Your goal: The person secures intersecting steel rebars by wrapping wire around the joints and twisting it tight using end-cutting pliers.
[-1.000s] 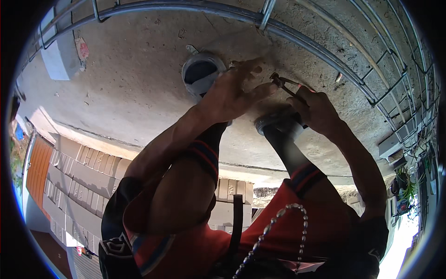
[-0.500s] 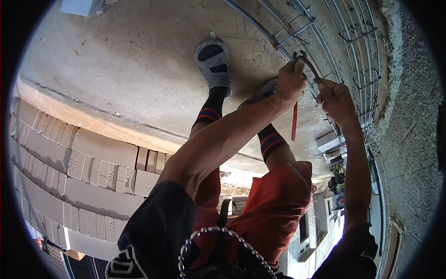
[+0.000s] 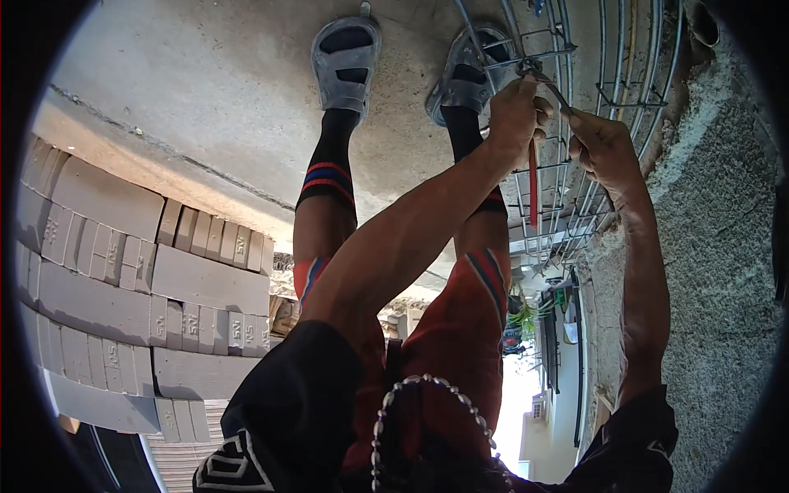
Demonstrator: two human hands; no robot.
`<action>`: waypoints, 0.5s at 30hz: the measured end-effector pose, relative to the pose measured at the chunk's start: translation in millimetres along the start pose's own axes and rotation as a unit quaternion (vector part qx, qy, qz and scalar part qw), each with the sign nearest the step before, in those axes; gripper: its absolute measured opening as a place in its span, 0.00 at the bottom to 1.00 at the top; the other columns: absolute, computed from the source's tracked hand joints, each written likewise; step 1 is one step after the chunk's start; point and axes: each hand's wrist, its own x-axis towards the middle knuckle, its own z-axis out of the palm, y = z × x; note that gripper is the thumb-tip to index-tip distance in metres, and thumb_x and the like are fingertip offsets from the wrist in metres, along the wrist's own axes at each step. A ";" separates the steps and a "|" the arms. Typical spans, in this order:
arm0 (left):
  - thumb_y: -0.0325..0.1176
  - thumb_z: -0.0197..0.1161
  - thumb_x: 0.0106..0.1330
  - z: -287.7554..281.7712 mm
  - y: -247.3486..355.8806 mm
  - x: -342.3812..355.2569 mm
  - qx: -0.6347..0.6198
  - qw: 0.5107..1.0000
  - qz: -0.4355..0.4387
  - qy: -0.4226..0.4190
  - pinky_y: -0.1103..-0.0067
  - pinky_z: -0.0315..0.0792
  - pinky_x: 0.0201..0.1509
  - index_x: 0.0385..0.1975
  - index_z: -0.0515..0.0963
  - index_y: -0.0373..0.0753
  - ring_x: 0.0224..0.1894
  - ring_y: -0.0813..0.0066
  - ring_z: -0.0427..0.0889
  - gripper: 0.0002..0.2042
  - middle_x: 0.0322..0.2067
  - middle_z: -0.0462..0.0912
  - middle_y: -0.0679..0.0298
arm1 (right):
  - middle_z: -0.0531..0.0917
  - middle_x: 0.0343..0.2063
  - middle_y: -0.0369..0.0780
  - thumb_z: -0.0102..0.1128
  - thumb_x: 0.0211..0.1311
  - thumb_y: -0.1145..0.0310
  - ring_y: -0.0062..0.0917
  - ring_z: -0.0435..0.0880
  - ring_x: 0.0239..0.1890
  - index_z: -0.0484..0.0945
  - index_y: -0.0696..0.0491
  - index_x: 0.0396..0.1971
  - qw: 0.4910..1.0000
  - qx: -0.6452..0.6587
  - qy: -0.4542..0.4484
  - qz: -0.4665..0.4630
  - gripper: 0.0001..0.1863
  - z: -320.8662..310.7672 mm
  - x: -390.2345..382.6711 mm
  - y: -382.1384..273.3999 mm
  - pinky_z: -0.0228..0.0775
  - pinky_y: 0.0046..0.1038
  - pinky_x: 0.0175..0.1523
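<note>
My left hand [image 3: 516, 119] is closed around one handle of what look like pincers [image 3: 534, 185]. The red end of that handle hangs out below my fist. My right hand [image 3: 606, 152] grips the other, dark handle between thumb and fingers, and the two handles stand wide apart. The jaws are small and dark, beside a crossing of bars on a steel wire cage [image 3: 567, 49]. Whether they bite on a wire there cannot be made out. My left fist hides part of the tool and some bars.
My sandalled feet [image 3: 347, 66] stand on the concrete floor [image 3: 205, 90], the right one partly behind the bars. Stacked grey blocks [image 3: 99, 197] line the left. A rough wall [image 3: 715, 271] rises close on the right. Potted plants [image 3: 526, 312] sit beyond the cage.
The view has shifted, and the cage now overlaps my right foot. Both hands sit slightly higher in the picture, still on the pincers, whose handles remain apart.
</note>
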 end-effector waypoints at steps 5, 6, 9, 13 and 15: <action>0.42 0.48 0.67 3.3 -11.1 11.5 -0.199 0.974 0.011 -0.107 0.76 0.73 0.35 0.39 0.69 0.43 0.36 0.74 0.78 0.10 0.33 0.77 0.61 | 0.73 0.14 0.33 0.51 0.64 0.62 0.07 0.61 0.10 0.78 0.57 0.42 0.998 0.052 -0.025 0.036 0.15 0.8 7.4 -6.5 0.47 0.14 0.12; 0.42 0.48 0.68 8.9 -12.8 10.1 -0.252 0.959 0.011 -0.131 0.75 0.74 0.36 0.39 0.68 0.42 0.37 0.72 0.79 0.11 0.34 0.77 0.59 | 0.73 0.14 0.33 0.52 0.64 0.62 0.07 0.61 0.10 0.78 0.57 0.41 0.999 0.036 -0.032 0.015 0.15 -1.3 6.2 -7.2 0.47 0.14 0.12; 0.40 0.50 0.67 5.9 -14.7 16.3 -0.244 0.957 0.024 -0.155 0.70 0.78 0.37 0.38 0.65 0.38 0.37 0.63 0.80 0.12 0.32 0.76 0.56 | 0.75 0.15 0.34 0.53 0.63 0.60 0.08 0.63 0.11 0.78 0.57 0.41 0.999 0.004 -0.009 0.036 0.16 -0.7 1.4 -14.1 0.51 0.13 0.15; 0.37 0.54 0.65 12.4 -6.5 7.3 -0.185 0.978 0.025 -0.093 0.67 0.80 0.35 0.37 0.63 0.36 0.32 0.62 0.80 0.11 0.28 0.74 0.57 | 0.79 0.32 0.50 0.61 0.54 0.55 0.33 0.81 0.34 0.66 0.63 0.52 0.919 -0.379 0.068 -0.085 0.32 34.4 -34.9 -29.2 0.70 0.28 0.33; 0.35 0.53 0.65 17.7 -4.7 6.0 -0.167 0.984 0.033 -0.054 0.66 0.80 0.33 0.37 0.62 0.36 0.29 0.63 0.80 0.10 0.27 0.73 0.58 | 0.70 0.48 0.56 0.62 0.50 0.54 0.42 0.74 0.49 0.55 0.65 0.58 0.817 -0.564 0.101 -0.062 0.42 53.5 -62.3 -37.5 0.67 0.38 0.47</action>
